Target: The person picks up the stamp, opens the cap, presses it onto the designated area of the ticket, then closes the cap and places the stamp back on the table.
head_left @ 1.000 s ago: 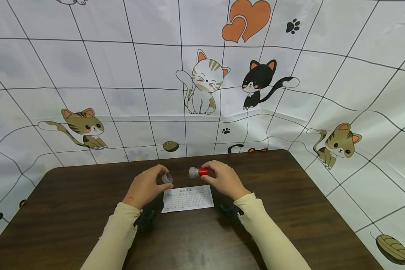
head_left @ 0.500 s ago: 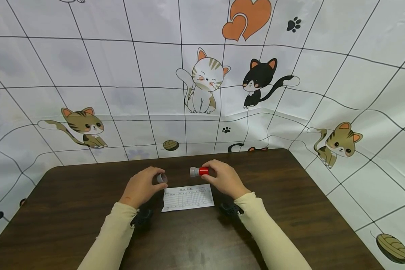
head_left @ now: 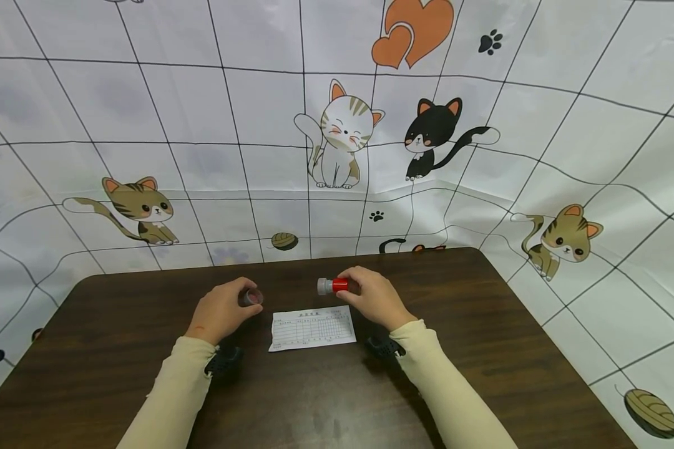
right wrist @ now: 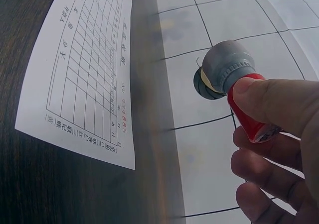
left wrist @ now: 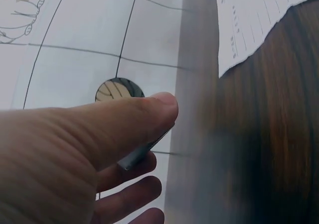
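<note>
Between its thumb and fingers my left hand (head_left: 216, 313) pinches a small round grey cap (head_left: 251, 297), its open side turned toward the right. The thumb covers most of that cap in the left wrist view. On the other side, my right hand (head_left: 377, 300) holds a stamp (right wrist: 239, 77) with a red handle and a grey round head, lying sideways in the air with its head to the left. A white printed form (head_left: 312, 328) with a grid table lies on the table below and between both hands. Neither hand touches the form.
The dark brown wooden table (head_left: 314, 399) has its far edge just beyond the hands. Behind it hangs a white cloth (head_left: 230, 112) with black grid lines and cartoon cats.
My left hand has moved left with the cap, away from the stamp, and the cap's opening has turned more into view. My right hand and the stamp have stayed nearly still.
</note>
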Demonstrator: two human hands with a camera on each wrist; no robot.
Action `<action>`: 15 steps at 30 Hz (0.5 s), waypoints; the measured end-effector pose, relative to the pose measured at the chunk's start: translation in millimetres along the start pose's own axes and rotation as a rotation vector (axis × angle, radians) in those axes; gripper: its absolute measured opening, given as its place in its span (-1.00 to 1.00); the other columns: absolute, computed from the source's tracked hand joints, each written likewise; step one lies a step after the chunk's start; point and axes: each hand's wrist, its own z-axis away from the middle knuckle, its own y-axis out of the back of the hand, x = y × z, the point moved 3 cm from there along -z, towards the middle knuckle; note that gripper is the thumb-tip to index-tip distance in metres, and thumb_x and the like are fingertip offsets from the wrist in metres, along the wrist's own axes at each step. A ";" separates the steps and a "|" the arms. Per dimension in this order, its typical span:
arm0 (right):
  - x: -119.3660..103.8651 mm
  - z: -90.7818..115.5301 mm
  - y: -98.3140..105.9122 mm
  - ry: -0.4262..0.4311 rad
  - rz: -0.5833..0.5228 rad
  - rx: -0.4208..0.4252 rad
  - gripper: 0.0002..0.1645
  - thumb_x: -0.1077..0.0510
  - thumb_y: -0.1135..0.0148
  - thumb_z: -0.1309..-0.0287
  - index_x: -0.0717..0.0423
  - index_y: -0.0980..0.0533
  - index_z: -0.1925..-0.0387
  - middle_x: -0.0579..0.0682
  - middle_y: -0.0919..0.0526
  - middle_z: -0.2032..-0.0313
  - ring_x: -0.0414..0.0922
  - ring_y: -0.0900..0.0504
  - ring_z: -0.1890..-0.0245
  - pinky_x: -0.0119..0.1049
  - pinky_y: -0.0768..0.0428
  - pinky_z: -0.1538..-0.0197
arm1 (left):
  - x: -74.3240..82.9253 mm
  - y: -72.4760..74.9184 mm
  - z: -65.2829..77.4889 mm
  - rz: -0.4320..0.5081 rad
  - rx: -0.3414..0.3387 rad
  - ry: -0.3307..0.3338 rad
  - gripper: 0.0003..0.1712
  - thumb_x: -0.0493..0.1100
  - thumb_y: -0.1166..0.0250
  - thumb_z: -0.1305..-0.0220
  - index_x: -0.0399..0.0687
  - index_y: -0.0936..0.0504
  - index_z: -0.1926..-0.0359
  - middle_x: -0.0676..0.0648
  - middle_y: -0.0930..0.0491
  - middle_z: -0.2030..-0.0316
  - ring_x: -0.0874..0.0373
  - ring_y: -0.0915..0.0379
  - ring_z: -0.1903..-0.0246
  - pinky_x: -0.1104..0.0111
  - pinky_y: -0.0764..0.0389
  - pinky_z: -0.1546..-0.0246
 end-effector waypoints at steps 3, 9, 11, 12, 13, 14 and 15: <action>1.4 -0.1 -0.6 -0.006 0.000 -0.002 -0.65 0.09 -0.50 -0.23 0.04 -0.67 -0.02 -0.05 -0.73 0.07 -0.16 -0.62 0.24 -0.22 -0.70 0.06 | -5.0 2.4 1.1 -0.007 0.003 0.012 -0.52 -0.07 -0.51 -0.26 -0.16 -0.64 -0.12 -0.08 -0.75 0.19 -0.05 -0.67 0.20 -0.10 -0.65 0.09; 4.5 0.1 -1.2 -0.018 0.006 -0.011 -0.65 0.07 -0.49 -0.25 0.04 -0.67 -0.04 -0.05 -0.73 0.05 -0.15 -0.63 0.22 -0.21 -0.71 0.03 | -14.7 3.7 4.0 -0.002 -0.006 0.041 -0.55 -0.07 -0.50 -0.28 -0.17 -0.64 -0.10 -0.08 -0.75 0.19 -0.06 -0.66 0.19 -0.12 -0.63 0.06; 4.9 0.1 -0.9 -0.016 0.009 -0.007 -0.65 0.07 -0.49 -0.24 0.03 -0.67 -0.03 -0.05 -0.73 0.06 -0.16 -0.63 0.22 -0.21 -0.70 0.04 | -17.6 3.7 4.5 -0.003 -0.010 0.047 -0.55 -0.07 -0.49 -0.28 -0.17 -0.63 -0.09 -0.09 -0.75 0.18 -0.07 -0.67 0.18 -0.13 -0.62 0.06; 4.8 0.1 -0.6 -0.013 0.009 -0.004 -0.65 0.08 -0.50 -0.24 0.04 -0.67 -0.03 -0.06 -0.73 0.06 -0.16 -0.63 0.23 -0.21 -0.70 0.05 | -19.3 3.5 4.6 -0.006 -0.011 0.051 -0.55 -0.07 -0.49 -0.28 -0.17 -0.63 -0.10 -0.10 -0.75 0.18 -0.08 -0.66 0.17 -0.14 -0.61 0.05; 4.7 0.1 -0.2 -0.010 0.009 -0.001 -0.65 0.08 -0.50 -0.23 0.04 -0.67 -0.02 -0.06 -0.73 0.07 -0.16 -0.62 0.24 -0.21 -0.70 0.06 | -21.0 3.3 4.5 -0.008 -0.012 0.054 -0.55 -0.07 -0.49 -0.28 -0.17 -0.63 -0.10 -0.11 -0.76 0.17 -0.09 -0.67 0.16 -0.14 -0.61 0.05; 4.8 0.1 0.0 -0.007 0.008 0.003 -0.65 0.09 -0.51 -0.23 0.04 -0.67 -0.02 -0.06 -0.73 0.09 -0.17 -0.62 0.25 -0.22 -0.69 0.07 | -22.7 3.1 4.6 -0.011 -0.013 0.056 -0.55 -0.06 -0.49 -0.28 -0.17 -0.63 -0.10 -0.11 -0.76 0.16 -0.11 -0.67 0.14 -0.15 -0.61 0.04; 4.8 0.1 0.2 -0.005 0.008 0.006 -0.65 0.09 -0.51 -0.22 0.04 -0.67 -0.01 -0.06 -0.73 0.10 -0.17 -0.61 0.26 -0.22 -0.69 0.09 | -24.0 2.9 4.8 -0.014 -0.015 0.058 -0.54 -0.06 -0.49 -0.28 -0.17 -0.62 -0.10 -0.12 -0.76 0.16 -0.11 -0.67 0.14 -0.15 -0.61 0.04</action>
